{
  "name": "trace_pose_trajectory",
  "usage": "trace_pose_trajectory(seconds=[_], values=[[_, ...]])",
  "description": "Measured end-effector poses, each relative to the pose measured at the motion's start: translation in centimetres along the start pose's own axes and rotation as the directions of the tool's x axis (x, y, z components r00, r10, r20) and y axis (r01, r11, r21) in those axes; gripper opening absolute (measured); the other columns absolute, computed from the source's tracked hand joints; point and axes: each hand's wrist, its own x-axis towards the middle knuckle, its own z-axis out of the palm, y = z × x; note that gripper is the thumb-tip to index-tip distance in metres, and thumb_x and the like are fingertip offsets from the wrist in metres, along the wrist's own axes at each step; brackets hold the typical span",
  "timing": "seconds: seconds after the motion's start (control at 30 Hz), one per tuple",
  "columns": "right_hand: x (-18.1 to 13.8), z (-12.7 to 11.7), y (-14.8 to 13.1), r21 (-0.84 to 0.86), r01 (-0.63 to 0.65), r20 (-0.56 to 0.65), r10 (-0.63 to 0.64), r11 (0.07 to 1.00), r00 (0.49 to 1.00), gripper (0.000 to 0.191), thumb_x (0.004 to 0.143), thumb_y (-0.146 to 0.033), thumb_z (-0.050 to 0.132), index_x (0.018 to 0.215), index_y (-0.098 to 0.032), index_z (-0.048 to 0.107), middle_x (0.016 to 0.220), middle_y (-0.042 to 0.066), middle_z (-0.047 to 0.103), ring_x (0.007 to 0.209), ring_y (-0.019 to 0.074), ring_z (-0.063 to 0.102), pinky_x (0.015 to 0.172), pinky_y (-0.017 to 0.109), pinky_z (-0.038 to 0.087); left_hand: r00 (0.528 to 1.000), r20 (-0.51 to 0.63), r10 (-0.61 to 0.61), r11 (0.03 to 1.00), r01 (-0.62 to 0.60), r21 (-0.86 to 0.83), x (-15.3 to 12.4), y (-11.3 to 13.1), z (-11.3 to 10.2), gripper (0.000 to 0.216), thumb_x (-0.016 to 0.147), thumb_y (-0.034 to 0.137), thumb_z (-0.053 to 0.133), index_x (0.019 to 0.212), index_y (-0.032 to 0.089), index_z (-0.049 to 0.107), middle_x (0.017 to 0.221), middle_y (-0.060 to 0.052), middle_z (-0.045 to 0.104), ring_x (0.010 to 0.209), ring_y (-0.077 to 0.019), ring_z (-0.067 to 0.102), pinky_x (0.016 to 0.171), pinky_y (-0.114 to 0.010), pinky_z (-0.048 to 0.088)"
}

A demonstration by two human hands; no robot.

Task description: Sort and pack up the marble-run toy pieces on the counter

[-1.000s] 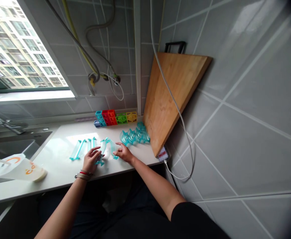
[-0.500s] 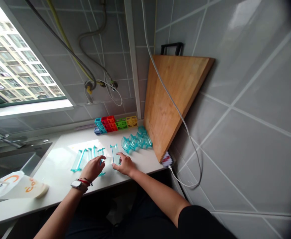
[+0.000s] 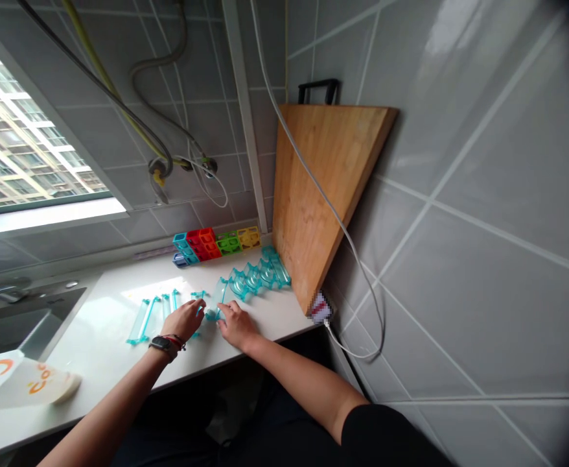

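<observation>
White table (image 3: 109,337) under grey tiled wall, sink at far left. Paper bag (image 3: 22,386) lies at left edge. Straight teal track pieces (image 3: 143,318) lie flat, left of hands. Left hand (image 3: 185,320), watch on wrist, fingers loosely curled, tips touching teal track piece (image 3: 216,299). Right hand (image 3: 236,326) just right, fingers pressing same piece on table. Curved teal pieces (image 3: 260,275) beyond; coloured blocks (image 3: 214,243) behind; wooden board (image 3: 318,194) leans on wall.

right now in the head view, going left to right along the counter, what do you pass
paper bag → straight teal track pieces → left hand → right hand → curved teal track pieces → wooden cutting board → white plug
</observation>
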Motion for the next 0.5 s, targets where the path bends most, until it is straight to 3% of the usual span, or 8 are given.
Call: trace_pose_trajectory(seconds=[0.17, 0.3, 0.4, 0.5], values=[[0.1, 0.1, 0.3, 0.036, 0.006, -0.046, -0.004, 0.999, 0.999, 0.035, 0.095, -0.023, 0.063, 0.129, -0.023, 0.068, 0.131, 0.009, 0.065, 0.102, 0.0202, 0.070, 0.095, 0.030, 0.056, 0.996, -0.085, 0.024, 0.999, -0.022, 0.029, 1.1, -0.1, -0.5, 0.030, 0.104, 0.035, 0.046, 0.114, 0.020, 0.069, 0.109, -0.010, 0.074, 0.084, -0.0222, 0.070, 0.066, -0.031, 0.049], [0.2, 0.0, 0.6, 0.073, 0.018, -0.049, -0.014, 0.997, 0.999, 0.023, 0.095, -0.025, 0.065, 0.117, -0.022, 0.072, 0.119, 0.006, 0.070, 0.086, 0.0163, 0.070, 0.092, 0.028, 0.057, 0.967, -0.255, -0.015, 0.999, 0.022, 0.026, 0.0, 0.7, -1.1, 0.036, 0.104, 0.034, 0.037, 0.118, 0.020, 0.067, 0.115, -0.012, 0.072, 0.087, -0.0260, 0.069, 0.064, -0.032, 0.047], [0.3, -0.1, 0.8, 0.088, 0.031, -0.049, -0.027, 0.996, 0.998, 0.019, 0.094, -0.024, 0.066, 0.111, -0.020, 0.074, 0.114, 0.006, 0.072, 0.088, 0.0174, 0.070, 0.095, 0.030, 0.056, 0.933, -0.360, -0.018, 1.000, 0.022, 0.007, -1.8, 1.8, -1.2, 0.036, 0.104, 0.033, 0.036, 0.119, 0.019, 0.065, 0.111, -0.013, 0.071, 0.097, -0.0303, 0.068, 0.070, -0.036, 0.051], [0.3, -0.2, 0.8, 0.099, 0.041, -0.047, -0.036, 0.994, 0.998, 0.018, 0.094, -0.023, 0.067, 0.110, -0.019, 0.074, 0.112, 0.007, 0.073, 0.084, 0.0171, 0.069, 0.093, 0.030, 0.056, 0.925, -0.369, 0.092, 0.995, -0.104, -0.011, -3.5, 2.9, -0.8, 0.036, 0.103, 0.037, 0.043, 0.127, 0.021, 0.063, 0.121, -0.012, 0.071, 0.112, -0.0291, 0.067, 0.089, -0.039, 0.055]])
